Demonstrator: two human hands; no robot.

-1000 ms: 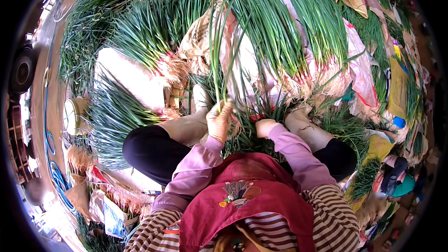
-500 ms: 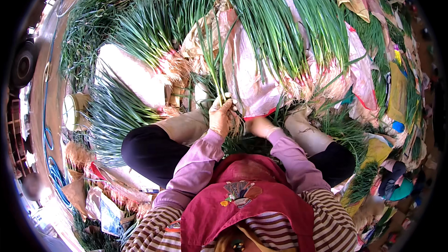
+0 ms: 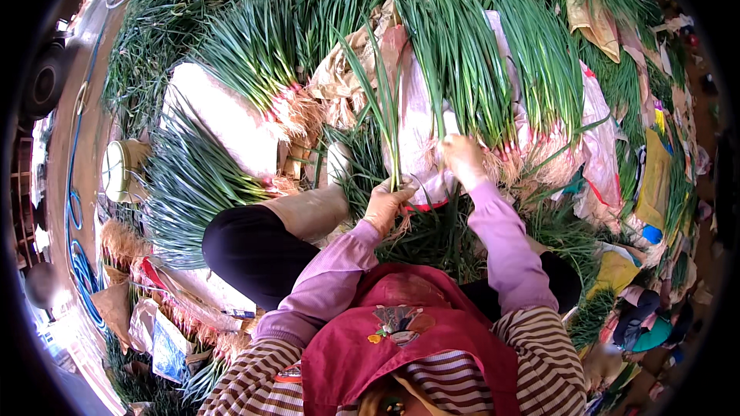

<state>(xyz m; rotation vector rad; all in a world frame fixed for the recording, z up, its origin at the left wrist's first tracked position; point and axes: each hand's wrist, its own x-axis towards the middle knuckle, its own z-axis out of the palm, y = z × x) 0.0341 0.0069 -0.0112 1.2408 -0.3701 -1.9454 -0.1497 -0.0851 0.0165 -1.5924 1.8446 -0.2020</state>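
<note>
My left hand [image 3: 388, 204] is closed around a small bunch of spring onions [image 3: 391, 139], their green leaves pointing up and away from me. My right hand [image 3: 464, 160] is at the left edge of a large row of spring onions [image 3: 462, 69] with pink bulbs and pale roots. Its fingers are curled and slightly blurred; a stalk seems to run to them, but what they hold is unclear. Under the row lies a whitish sack [image 3: 416, 173] with a red edge.
More spring onion heaps [image 3: 254, 54] lie at the far left, with another pile [image 3: 193, 185] by my left knee. A pale bucket [image 3: 126, 171] and a blue hose [image 3: 86, 277] are at left. Loose green leaves [image 3: 439, 239] lie between my legs. A yellow sack [image 3: 654, 177] is at right.
My right hand has moved forward and right, from the sack's near edge to the row of spring onions. My left hand has shifted slightly right and nearer, still holding its bunch.
</note>
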